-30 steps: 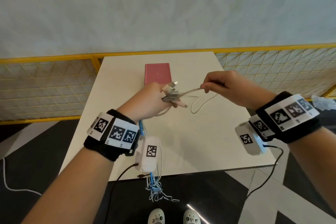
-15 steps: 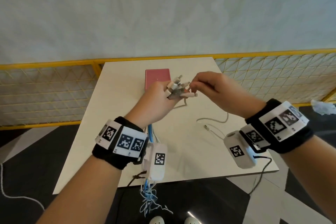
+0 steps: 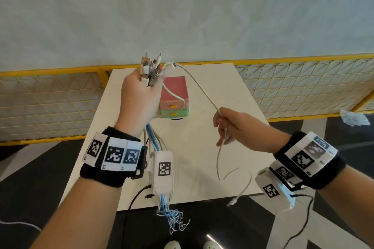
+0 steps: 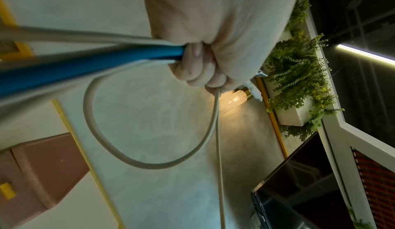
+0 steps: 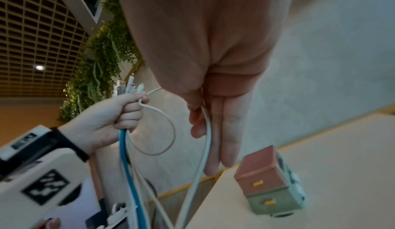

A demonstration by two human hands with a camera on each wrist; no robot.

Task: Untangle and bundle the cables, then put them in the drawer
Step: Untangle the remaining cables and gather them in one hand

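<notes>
Now the left hand [image 3: 139,95] squeezes the plug ends [image 3: 150,66]; the right hand [image 3: 234,127] pinches one soft, floppy white cable [image 3: 199,87], best held near its plug.

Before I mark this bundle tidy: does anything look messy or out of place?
Yes. Below the left hand, the cables' lower ends hang past the table edge in a snarl. One white cable runs apart to the right hand, its plug dangling. The drawer unit looks shut.

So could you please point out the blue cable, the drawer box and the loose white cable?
blue cable [image 5: 124,150], right wrist view, stretch below the fist.
drawer box [image 3: 175,87], head view, pink top.
white cable [image 3: 199,87], head view, span between the hands.
</notes>
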